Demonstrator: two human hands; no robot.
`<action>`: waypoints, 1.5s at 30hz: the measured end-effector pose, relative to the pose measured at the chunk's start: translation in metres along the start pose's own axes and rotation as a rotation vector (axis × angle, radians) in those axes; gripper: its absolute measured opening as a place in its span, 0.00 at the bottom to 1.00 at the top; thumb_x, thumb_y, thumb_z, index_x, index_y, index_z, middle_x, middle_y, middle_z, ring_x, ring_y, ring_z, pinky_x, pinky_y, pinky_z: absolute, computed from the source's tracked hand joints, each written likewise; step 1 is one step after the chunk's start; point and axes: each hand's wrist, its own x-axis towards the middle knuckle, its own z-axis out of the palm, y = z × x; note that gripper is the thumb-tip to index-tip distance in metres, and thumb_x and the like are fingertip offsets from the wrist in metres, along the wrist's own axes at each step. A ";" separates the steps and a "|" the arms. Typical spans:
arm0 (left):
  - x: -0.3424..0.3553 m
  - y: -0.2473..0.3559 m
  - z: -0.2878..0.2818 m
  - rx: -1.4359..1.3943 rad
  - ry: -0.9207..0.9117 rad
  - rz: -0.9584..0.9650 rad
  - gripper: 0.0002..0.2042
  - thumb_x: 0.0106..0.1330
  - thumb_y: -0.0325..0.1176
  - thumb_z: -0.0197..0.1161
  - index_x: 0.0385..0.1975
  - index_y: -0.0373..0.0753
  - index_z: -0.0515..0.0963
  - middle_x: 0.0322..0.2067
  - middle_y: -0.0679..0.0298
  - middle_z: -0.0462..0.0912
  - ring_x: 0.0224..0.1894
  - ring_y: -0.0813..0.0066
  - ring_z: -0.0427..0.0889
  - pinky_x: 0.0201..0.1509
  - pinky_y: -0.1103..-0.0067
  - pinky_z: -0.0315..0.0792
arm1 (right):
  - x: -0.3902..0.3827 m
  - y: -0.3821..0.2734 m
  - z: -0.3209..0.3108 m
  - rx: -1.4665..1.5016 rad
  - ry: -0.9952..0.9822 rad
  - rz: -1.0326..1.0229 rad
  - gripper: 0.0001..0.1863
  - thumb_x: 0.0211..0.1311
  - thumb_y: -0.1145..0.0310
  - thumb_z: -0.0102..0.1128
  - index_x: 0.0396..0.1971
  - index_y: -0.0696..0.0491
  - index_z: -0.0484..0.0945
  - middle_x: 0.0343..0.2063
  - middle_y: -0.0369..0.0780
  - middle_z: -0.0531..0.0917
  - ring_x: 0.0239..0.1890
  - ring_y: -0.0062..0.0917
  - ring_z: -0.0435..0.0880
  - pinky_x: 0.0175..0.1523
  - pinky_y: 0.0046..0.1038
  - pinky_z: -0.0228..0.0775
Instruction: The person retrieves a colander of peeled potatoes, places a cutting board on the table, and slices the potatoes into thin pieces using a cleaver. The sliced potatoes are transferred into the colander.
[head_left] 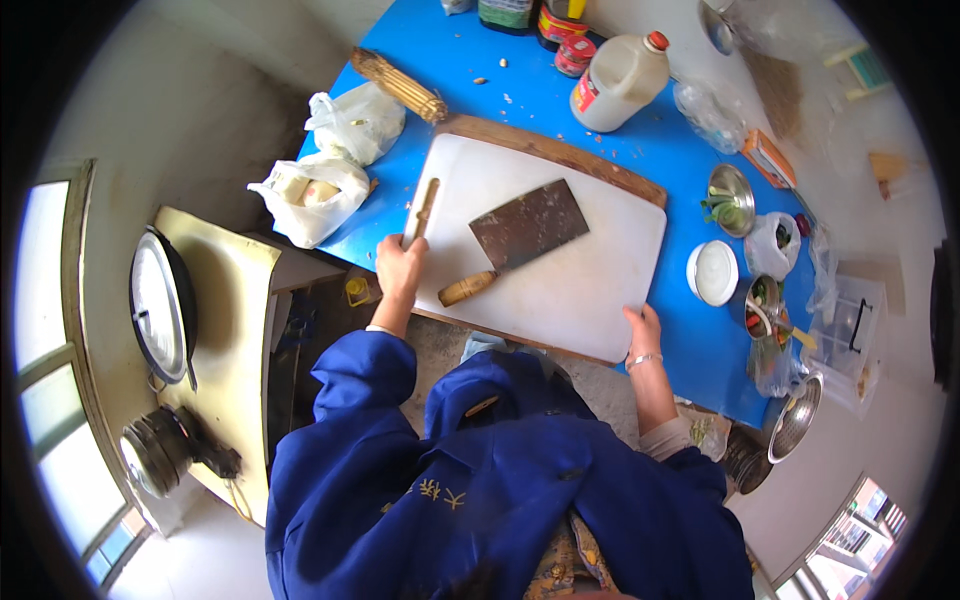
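A white plastic cutting board (600, 290) lies over a brown wooden board (575, 155) at the near edge of the blue table. A cleaver (530, 222) with a wooden handle rests flat on the white board, its handle at the lower left. My left hand (398, 268) grips the white board's left edge below its long handle slot, fingers curled onto it. My right hand (643, 335) holds the board's lower right edge, with the fingers partly hidden. Neither hand touches the cleaver.
White bags (315, 200) and a stick bundle (400, 83) stand left. A jug (620, 85) and jars (572, 55) stand behind. Bowls (712, 272), greens (724, 208) and a basin (797, 418) sit right. A side counter (225, 300) holds a black pan (162, 310).
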 end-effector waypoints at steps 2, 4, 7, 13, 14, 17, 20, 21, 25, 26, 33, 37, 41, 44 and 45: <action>-0.007 -0.003 0.008 0.008 0.067 0.026 0.28 0.54 0.46 0.66 0.48 0.28 0.83 0.48 0.40 0.83 0.53 0.41 0.81 0.61 0.59 0.73 | -0.006 0.021 -0.009 -0.012 0.000 0.011 0.21 0.65 0.71 0.63 0.56 0.62 0.78 0.51 0.45 0.84 0.52 0.33 0.84 0.56 0.36 0.76; -0.011 -0.004 0.012 0.008 0.014 0.007 0.28 0.55 0.46 0.65 0.50 0.29 0.82 0.50 0.41 0.81 0.56 0.42 0.79 0.63 0.60 0.72 | -0.015 0.037 -0.017 -0.012 0.031 0.041 0.23 0.66 0.70 0.63 0.59 0.62 0.75 0.54 0.45 0.83 0.54 0.35 0.83 0.58 0.37 0.76; -0.016 0.001 0.015 0.013 0.028 0.008 0.28 0.56 0.46 0.64 0.51 0.30 0.81 0.52 0.42 0.80 0.57 0.42 0.78 0.64 0.60 0.71 | -0.022 0.046 -0.025 0.030 0.076 0.100 0.25 0.66 0.69 0.63 0.62 0.60 0.74 0.56 0.44 0.81 0.57 0.36 0.82 0.58 0.40 0.77; -0.014 0.023 0.015 0.030 0.003 0.022 0.27 0.57 0.47 0.63 0.50 0.30 0.81 0.53 0.43 0.80 0.58 0.43 0.77 0.65 0.58 0.70 | -0.025 0.022 -0.016 0.038 0.104 0.173 0.26 0.67 0.66 0.62 0.63 0.55 0.73 0.59 0.42 0.79 0.62 0.36 0.78 0.59 0.44 0.77; -0.011 0.026 0.015 0.087 0.022 0.083 0.27 0.58 0.48 0.62 0.49 0.30 0.81 0.52 0.44 0.80 0.57 0.43 0.77 0.64 0.58 0.71 | -0.027 0.018 -0.012 0.092 0.125 0.171 0.23 0.66 0.67 0.63 0.58 0.61 0.75 0.52 0.45 0.82 0.53 0.36 0.83 0.53 0.40 0.78; -0.004 0.037 0.016 0.112 0.055 0.128 0.28 0.57 0.48 0.62 0.50 0.31 0.81 0.53 0.45 0.79 0.57 0.42 0.76 0.63 0.57 0.71 | -0.031 0.008 -0.005 -0.019 0.170 0.217 0.24 0.67 0.65 0.63 0.60 0.58 0.74 0.56 0.44 0.80 0.58 0.37 0.80 0.55 0.47 0.78; -0.008 0.039 0.022 0.165 0.063 0.066 0.30 0.55 0.49 0.64 0.53 0.33 0.80 0.54 0.47 0.78 0.58 0.43 0.75 0.64 0.57 0.71 | -0.028 0.007 -0.005 -0.010 0.166 0.245 0.25 0.68 0.65 0.62 0.62 0.56 0.73 0.59 0.45 0.79 0.62 0.38 0.78 0.58 0.52 0.76; -0.010 0.036 0.024 0.143 0.059 0.093 0.31 0.55 0.49 0.64 0.54 0.33 0.79 0.54 0.47 0.78 0.59 0.43 0.75 0.64 0.57 0.71 | -0.026 0.008 -0.006 -0.008 0.145 0.255 0.25 0.69 0.64 0.62 0.63 0.56 0.72 0.60 0.45 0.78 0.63 0.38 0.78 0.60 0.51 0.75; -0.009 -0.002 0.021 -0.006 0.176 0.200 0.25 0.59 0.43 0.67 0.53 0.34 0.81 0.52 0.47 0.81 0.54 0.49 0.80 0.61 0.62 0.74 | -0.024 0.019 -0.021 0.145 0.133 0.266 0.28 0.69 0.62 0.64 0.66 0.55 0.71 0.63 0.45 0.77 0.66 0.39 0.76 0.66 0.50 0.69; -0.009 -0.024 0.012 -0.148 0.258 0.208 0.22 0.60 0.40 0.67 0.51 0.34 0.83 0.49 0.48 0.83 0.52 0.52 0.83 0.59 0.64 0.76 | -0.026 0.022 -0.026 0.217 0.139 0.273 0.29 0.69 0.62 0.65 0.66 0.55 0.71 0.64 0.45 0.77 0.67 0.39 0.76 0.68 0.50 0.67; 0.029 -0.135 -0.067 -0.162 0.603 0.092 0.06 0.63 0.29 0.70 0.35 0.35 0.85 0.29 0.59 0.87 0.32 0.67 0.86 0.41 0.72 0.80 | -0.056 0.046 -0.053 0.026 0.237 0.035 0.22 0.73 0.63 0.64 0.59 0.59 0.76 0.54 0.45 0.81 0.53 0.33 0.82 0.56 0.38 0.75; 0.036 -0.112 -0.067 -0.555 0.443 0.145 0.06 0.70 0.30 0.68 0.38 0.32 0.84 0.27 0.65 0.85 0.24 0.80 0.81 0.30 0.80 0.76 | -0.062 0.044 -0.057 0.118 0.316 -0.087 0.11 0.71 0.66 0.67 0.31 0.58 0.83 0.19 0.36 0.79 0.20 0.18 0.74 0.24 0.24 0.68; -0.002 -0.084 -0.049 -0.735 0.268 0.191 0.07 0.73 0.30 0.66 0.41 0.30 0.83 0.28 0.62 0.85 0.24 0.79 0.81 0.28 0.81 0.76 | -0.068 0.046 -0.075 -0.080 0.325 -0.114 0.12 0.72 0.68 0.65 0.29 0.60 0.83 0.19 0.38 0.79 0.19 0.18 0.74 0.23 0.25 0.68; -0.033 -0.069 -0.030 -0.750 0.357 0.225 0.12 0.72 0.24 0.64 0.53 0.31 0.80 0.37 0.61 0.85 0.36 0.74 0.86 0.38 0.76 0.84 | -0.070 0.064 -0.099 -0.067 0.290 -0.171 0.09 0.72 0.72 0.63 0.34 0.62 0.84 0.23 0.42 0.84 0.21 0.24 0.83 0.29 0.27 0.78; -0.040 -0.061 -0.021 -0.595 0.439 0.307 0.16 0.71 0.22 0.62 0.58 0.32 0.77 0.37 0.62 0.84 0.37 0.75 0.84 0.38 0.77 0.84 | -0.070 0.074 -0.109 -0.004 0.277 -0.285 0.06 0.71 0.74 0.62 0.37 0.62 0.84 0.26 0.44 0.86 0.27 0.27 0.87 0.35 0.28 0.83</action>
